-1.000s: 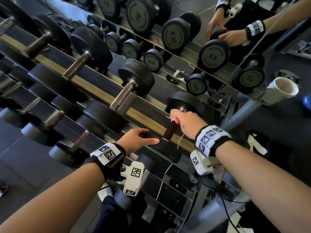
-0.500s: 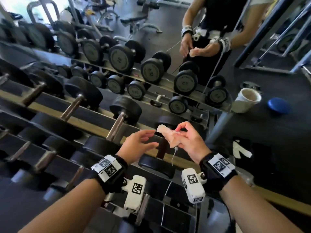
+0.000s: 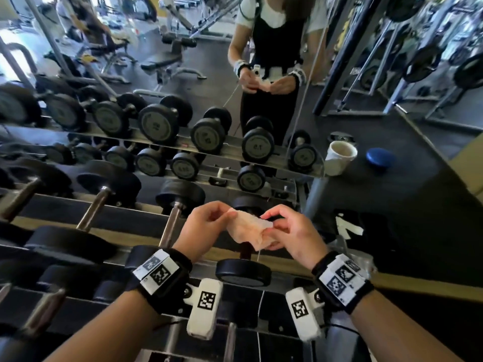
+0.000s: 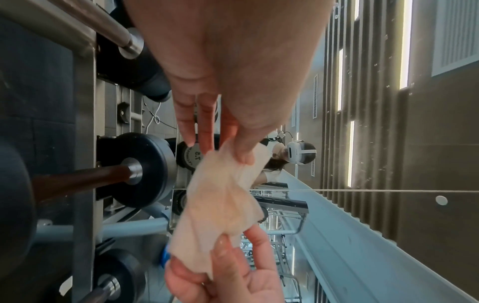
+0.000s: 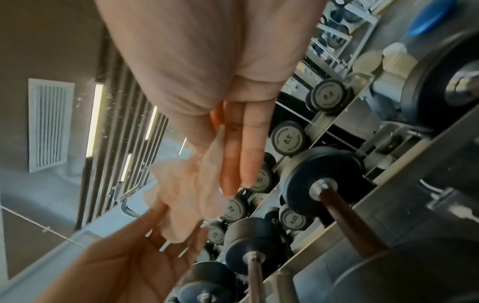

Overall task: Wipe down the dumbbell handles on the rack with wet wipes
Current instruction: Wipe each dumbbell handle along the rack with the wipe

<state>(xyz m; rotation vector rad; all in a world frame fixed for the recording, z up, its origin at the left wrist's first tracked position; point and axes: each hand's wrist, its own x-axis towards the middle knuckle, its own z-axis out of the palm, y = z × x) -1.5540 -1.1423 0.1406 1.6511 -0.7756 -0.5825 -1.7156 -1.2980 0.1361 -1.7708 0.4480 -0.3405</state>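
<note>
Wet wipe [image 3: 249, 231]: pale, pinkish-white, crumpled and translucent, stretched between both hands, held in the air above the near end of the rack [image 3: 78, 226], touching no dumbbell. Left hand [image 3: 203, 228] pinches 1 edge of the wipe between thumb and fingertips, other fingers loosely extended. Right hand [image 3: 292, 231] pinches the opposite edge, thumb and forefinger curled, with the wipe's lower part bunched against its palm. A thin thread hangs from the wipe.

Directly below the hands: a small dumbbell [image 3: 243, 273] with a dark brown handle, black heads, seated on the rack's rails. To its left, more dumbbells with metal handles [image 3: 170, 226], lying parallel, each across the 2 rails.

Containers: 1 white cup [image 3: 339, 158] stands tilted at the rack's far right end; its inside looks pale, contents not discernible. A blue disc [image 3: 379, 158] lies on the dark floor just beside it.

Behind the rack a mirror [image 3: 183, 74] reflects the dumbbell ends and the person holding the wipe.
</note>
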